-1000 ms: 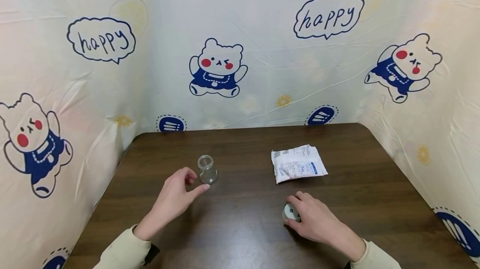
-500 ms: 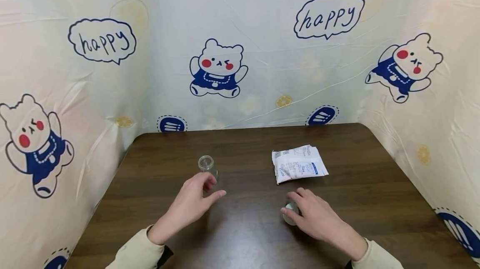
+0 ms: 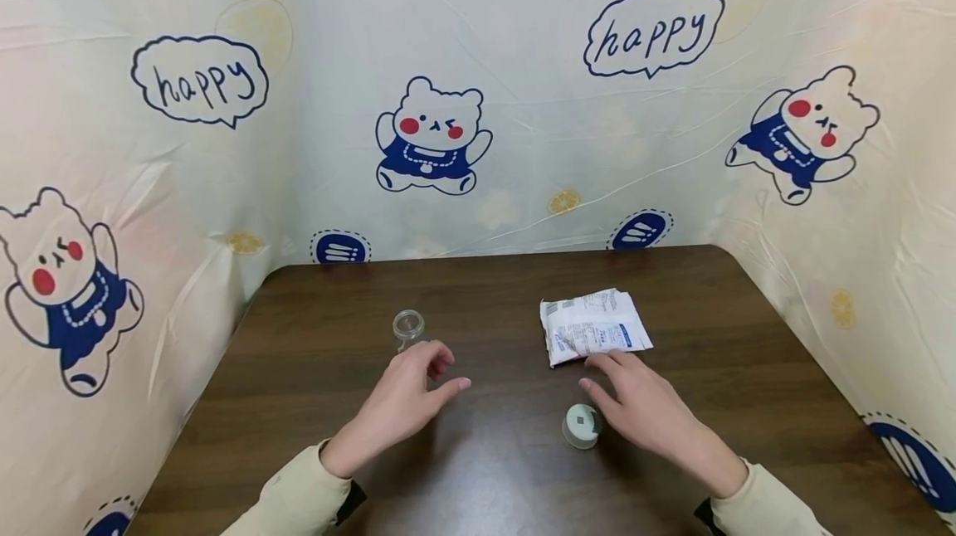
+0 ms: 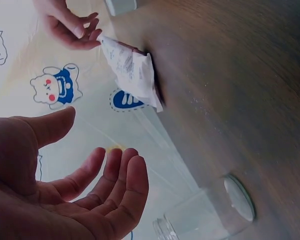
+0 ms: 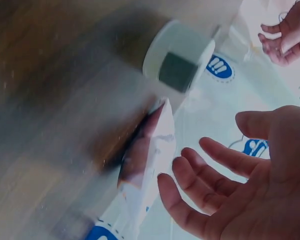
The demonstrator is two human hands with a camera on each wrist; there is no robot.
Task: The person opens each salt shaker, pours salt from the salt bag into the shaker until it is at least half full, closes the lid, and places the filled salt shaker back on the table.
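A clear glass jar (image 3: 408, 324) stands upright at the left, its lower part hidden behind my left hand (image 3: 403, 399) in the head view. That hand hovers with loosely bent fingers and holds nothing; the left wrist view shows the jar (image 4: 195, 222) beyond the fingertips. Over on the right, my right hand (image 3: 650, 407) is raised beside a small round container (image 3: 581, 425) with a pale top and a dark square mark. Its fingers are spread and grip nothing. The right wrist view has the container (image 5: 157, 55) apart from the fingers.
A white printed packet (image 3: 596, 327) lies on the dark wooden table (image 3: 478, 295), just behind the right fingertips. A pale cloth (image 3: 523, 146) with bear drawings hangs around the table's back and sides.
My right hand has let go of the small round container and drawn up and right, leaving it standing. My left hand has moved right, from beside the jar to in front of it.
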